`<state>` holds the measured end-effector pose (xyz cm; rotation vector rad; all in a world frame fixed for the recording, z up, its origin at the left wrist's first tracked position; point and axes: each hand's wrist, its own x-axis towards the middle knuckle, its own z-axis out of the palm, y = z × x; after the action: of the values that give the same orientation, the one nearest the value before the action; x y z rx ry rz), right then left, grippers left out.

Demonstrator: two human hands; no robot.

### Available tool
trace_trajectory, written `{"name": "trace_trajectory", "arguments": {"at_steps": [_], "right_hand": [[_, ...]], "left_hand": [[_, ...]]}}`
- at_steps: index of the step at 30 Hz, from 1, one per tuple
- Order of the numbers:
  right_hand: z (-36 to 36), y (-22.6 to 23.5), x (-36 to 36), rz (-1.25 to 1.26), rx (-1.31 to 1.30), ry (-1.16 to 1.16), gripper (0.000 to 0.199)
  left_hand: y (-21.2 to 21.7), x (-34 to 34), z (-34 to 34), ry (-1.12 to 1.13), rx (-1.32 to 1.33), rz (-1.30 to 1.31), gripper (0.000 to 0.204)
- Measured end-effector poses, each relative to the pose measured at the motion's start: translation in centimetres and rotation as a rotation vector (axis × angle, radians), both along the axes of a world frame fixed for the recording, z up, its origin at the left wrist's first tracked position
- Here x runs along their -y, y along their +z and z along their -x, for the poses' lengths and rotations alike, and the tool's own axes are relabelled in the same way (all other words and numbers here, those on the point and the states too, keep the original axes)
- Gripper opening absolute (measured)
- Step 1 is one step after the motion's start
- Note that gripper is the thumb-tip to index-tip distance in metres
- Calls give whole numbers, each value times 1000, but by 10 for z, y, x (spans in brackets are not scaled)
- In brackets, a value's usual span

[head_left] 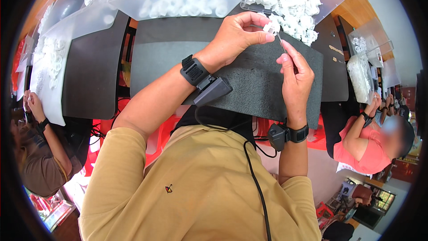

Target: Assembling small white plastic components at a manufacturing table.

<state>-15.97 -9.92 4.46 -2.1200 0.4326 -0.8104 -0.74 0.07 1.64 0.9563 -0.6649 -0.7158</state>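
Observation:
Near the far edge of the table, my left hand point(238, 35) pinches a small white plastic part point(270, 28) between thumb and fingers. My right hand point(296, 71) is closed on a thin metal pick point(281, 42), whose upper end reaches up to the part. The tip is too small to tell whether it is inside the part or only beside it. Both hands are above a dark grey foam mat point(249, 82). Just beyond them lies a heap of similar white parts point(290, 0).
A clear plastic bin point(183, 1) holding white pieces stands at the back. Black straps with small devices and a cable point(255, 174) are on my wrists and body. One co-worker point(44, 151) sits left, another point(370, 143) right, each with white parts nearby.

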Motion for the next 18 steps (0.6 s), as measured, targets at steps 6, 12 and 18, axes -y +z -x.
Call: {"name": "trace_trajectory", "arguments": {"at_steps": [6, 12, 18], "right_hand": [[0, 0, 1, 15, 4, 5, 26], [-1, -1, 1, 19, 1, -2, 25], [-1, 1, 0, 23, 6, -9, 25]], "left_hand": [[0, 0, 0, -10, -5, 11, 30], [0, 0, 1, -18, -22, 30, 30], [2, 0, 1, -18, -20, 32, 29]]}}
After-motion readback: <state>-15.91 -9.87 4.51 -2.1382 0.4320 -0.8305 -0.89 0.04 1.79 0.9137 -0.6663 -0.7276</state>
